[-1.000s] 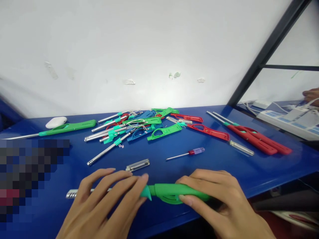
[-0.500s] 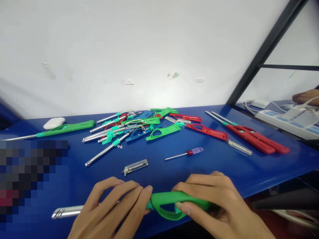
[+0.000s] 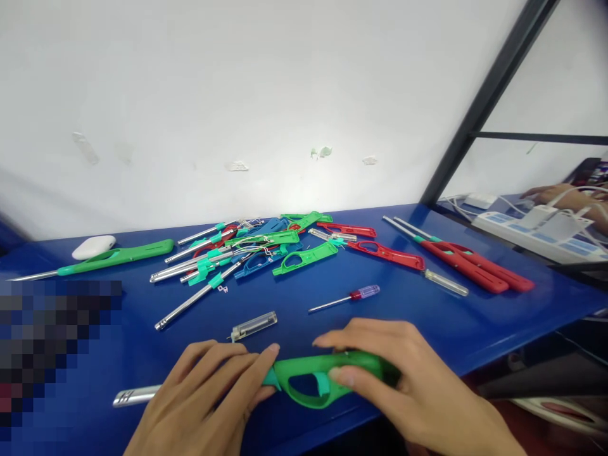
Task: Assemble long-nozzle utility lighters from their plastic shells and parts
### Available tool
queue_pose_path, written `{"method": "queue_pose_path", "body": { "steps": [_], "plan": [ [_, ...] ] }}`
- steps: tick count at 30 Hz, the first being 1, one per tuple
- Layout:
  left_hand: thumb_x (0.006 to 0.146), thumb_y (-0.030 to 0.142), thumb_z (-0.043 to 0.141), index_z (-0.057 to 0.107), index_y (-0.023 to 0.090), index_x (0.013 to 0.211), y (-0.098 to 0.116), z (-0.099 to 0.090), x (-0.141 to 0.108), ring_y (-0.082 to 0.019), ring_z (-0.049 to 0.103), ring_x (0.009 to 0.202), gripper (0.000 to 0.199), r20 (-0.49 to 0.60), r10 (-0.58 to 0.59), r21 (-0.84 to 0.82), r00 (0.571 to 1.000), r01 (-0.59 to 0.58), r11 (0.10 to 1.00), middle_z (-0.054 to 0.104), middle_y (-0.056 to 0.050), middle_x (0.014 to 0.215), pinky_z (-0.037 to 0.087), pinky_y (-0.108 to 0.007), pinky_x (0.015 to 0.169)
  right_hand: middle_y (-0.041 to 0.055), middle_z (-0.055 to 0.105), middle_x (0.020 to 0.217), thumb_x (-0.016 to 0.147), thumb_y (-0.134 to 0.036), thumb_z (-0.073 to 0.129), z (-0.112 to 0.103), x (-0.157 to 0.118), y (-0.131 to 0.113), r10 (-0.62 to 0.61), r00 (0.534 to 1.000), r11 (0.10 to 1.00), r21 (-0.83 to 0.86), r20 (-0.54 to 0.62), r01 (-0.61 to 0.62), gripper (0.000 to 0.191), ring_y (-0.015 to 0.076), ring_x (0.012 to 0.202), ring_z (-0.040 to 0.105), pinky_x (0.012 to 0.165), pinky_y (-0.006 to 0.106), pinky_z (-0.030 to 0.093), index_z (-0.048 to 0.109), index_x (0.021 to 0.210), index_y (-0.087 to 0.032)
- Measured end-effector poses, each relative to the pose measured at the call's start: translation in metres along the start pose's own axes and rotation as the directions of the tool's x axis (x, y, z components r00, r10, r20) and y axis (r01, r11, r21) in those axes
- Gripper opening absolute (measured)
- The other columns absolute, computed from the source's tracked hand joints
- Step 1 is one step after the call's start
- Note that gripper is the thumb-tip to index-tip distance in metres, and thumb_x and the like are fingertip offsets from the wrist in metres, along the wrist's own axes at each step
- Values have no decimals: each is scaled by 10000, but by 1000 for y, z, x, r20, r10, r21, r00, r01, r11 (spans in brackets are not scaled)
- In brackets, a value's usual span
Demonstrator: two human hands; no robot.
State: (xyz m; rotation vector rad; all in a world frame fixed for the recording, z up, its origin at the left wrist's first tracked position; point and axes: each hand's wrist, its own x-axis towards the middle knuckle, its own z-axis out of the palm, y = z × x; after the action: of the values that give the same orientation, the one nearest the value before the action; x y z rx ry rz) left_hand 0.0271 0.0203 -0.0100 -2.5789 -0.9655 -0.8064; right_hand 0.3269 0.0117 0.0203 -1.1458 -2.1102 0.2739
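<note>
A green long-necked lighter lies crosswise between my hands near the table's front edge, its metal tube pointing left. My left hand is wrapped over the tube where it meets the green body. My right hand holds the handle, with the thumb on its near side by the teal trigger and the index finger stretched above it. Just beyond my left hand is a clear fuel tank. A screwdriver with a purple and red handle lies further right.
Lighter tubes, green shells and red shells are heaped at the back. Two red lighters lie right; another green lighter and a white case lie left. Behind the rack stands a power strip, near another person's hand.
The lighter's handle has turned, showing more of its side and the trigger. My right index finger has lifted off it. The view has shifted slightly.
</note>
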Motion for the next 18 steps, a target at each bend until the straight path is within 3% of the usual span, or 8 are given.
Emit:
{"method": "queue_pose_path", "body": {
  "steps": [5,6,8,10,14,18],
  "plan": [
    [1084,269,548,622,307,1460,-14,-2,-12,-212,753,1078,384,79,-11,83,997,4,997,796,9,1210,611,-335,944,29,850,1103,1085,-388,619,-20,-2,46,129,970,984,-96,-208,-151,221,243,1012,812,917,350,639,812,1114,-285],
    [1078,259,559,625,308,1455,-15,-2,-14,-212,743,1110,386,91,-2,87,996,-6,996,789,12,1234,605,-329,965,47,851,1077,1075,-407,630,-25,-4,57,144,954,973,-138,-261,-184,233,262,994,814,888,367,644,815,1073,-264],
    [1062,195,552,621,304,1458,-16,-1,-17,-214,720,1165,416,98,11,82,995,-19,996,770,13,1280,587,-335,1008,64,850,1067,1055,-454,649,-34,-6,77,193,933,946,-196,-302,-259,259,289,969,813,675,335,632,813,1075,-254],
    [1059,184,536,634,297,1433,-14,2,-19,-223,708,1174,403,88,5,72,996,-11,997,752,0,1290,583,-356,1002,69,839,1114,1053,-479,641,-41,-7,90,206,940,934,-231,-270,-271,276,299,985,807,655,343,624,804,1097,-261],
    [1081,266,497,645,292,1406,-8,4,-17,-250,714,1109,357,18,-28,144,999,25,989,747,-29,1233,590,-392,919,80,802,1220,1091,-456,578,-47,2,91,104,987,942,-306,-125,-138,278,320,1142,758,1012,496,593,784,1153,-279],
    [992,115,470,566,282,1519,3,3,-7,-233,708,1133,562,-69,14,140,997,-4,990,742,-33,1271,577,-365,968,142,759,1299,1142,-341,469,-47,40,80,-49,992,924,-371,119,90,335,321,1203,722,1031,526,585,733,1306,-216]
  ]
}}
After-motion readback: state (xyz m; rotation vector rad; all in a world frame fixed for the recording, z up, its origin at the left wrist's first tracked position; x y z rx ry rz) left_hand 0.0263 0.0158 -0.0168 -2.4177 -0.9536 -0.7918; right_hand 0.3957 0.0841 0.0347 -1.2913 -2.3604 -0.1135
